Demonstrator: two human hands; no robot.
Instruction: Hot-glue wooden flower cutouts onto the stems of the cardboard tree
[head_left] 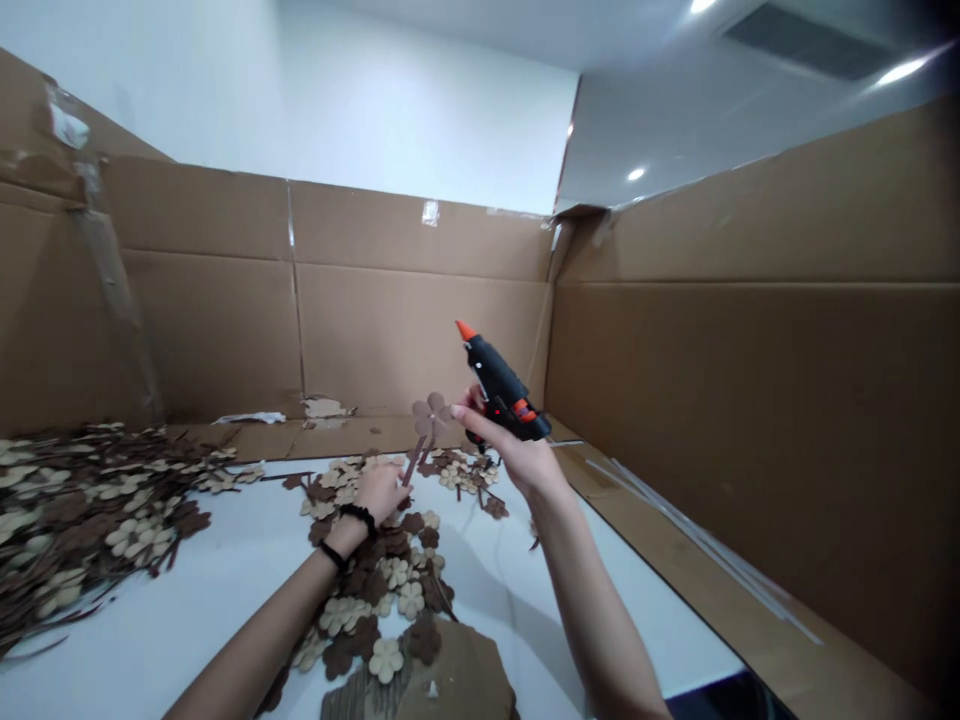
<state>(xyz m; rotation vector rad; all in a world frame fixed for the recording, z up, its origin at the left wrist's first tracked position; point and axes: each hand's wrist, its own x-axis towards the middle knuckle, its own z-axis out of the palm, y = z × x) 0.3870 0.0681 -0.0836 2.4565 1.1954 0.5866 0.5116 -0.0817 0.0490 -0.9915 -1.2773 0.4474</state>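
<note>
My right hand [517, 450] is wrapped round the handle of a black and orange hot glue gun [499, 380], its orange nozzle tilted up to the left. The tip of my right thumb meets the edge of a brown flower cutout [429, 408] with rounded petals. Below that flower, my left hand [381, 492] pinches a narrow brown strip [412, 462] that rises toward it. Whether strip and flower are joined I cannot tell. Under my left hand and forearm lie loose brown and cream flower cutouts [411, 600].
A large heap of flowers and strips [90, 510] covers the left of the white table [247, 590]. Corrugated cardboard pieces [461, 675] lie at the front. Clear glue sticks [705, 545] rest on cardboard at right. Tall cardboard walls [420, 310] enclose the back and sides.
</note>
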